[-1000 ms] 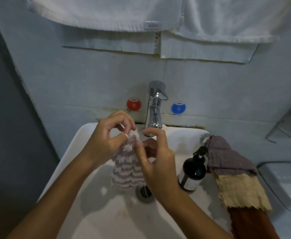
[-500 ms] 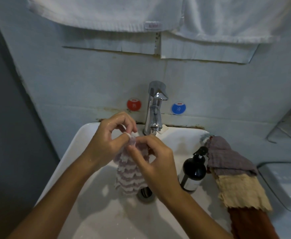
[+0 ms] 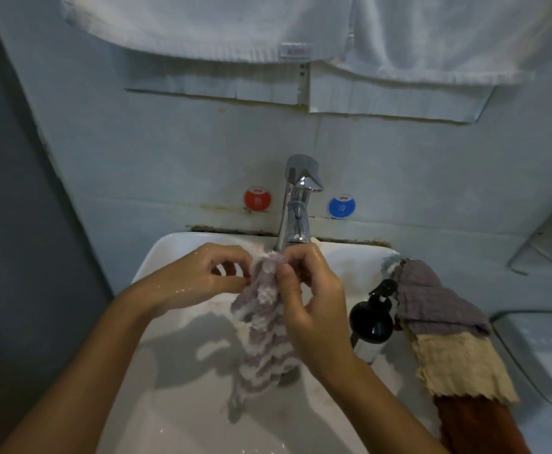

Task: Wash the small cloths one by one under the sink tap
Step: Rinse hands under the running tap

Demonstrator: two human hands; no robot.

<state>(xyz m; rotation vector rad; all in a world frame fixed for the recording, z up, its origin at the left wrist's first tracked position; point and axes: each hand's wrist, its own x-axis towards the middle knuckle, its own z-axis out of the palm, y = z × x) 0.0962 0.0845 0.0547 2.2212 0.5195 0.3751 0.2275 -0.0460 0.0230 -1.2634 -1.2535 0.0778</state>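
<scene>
Both hands are holding a striped purple-and-white cloth [image 3: 261,326] up over the white sink [image 3: 170,322], directly below the spout of the chrome tap [image 3: 296,204]. The left hand [image 3: 199,278] is pinching the cloth's upper left edge between thumb and curled fingertips, while the right hand [image 3: 310,303] is gripping the top right, its thumb pressing on the front of the fabric and its fingers curling behind. The rest of the cloth is hanging down between the wrists towards the drain. More cloths [image 3: 445,326] are lying draped over the sink's right rim, beside a dark pump bottle [image 3: 371,322].
</scene>
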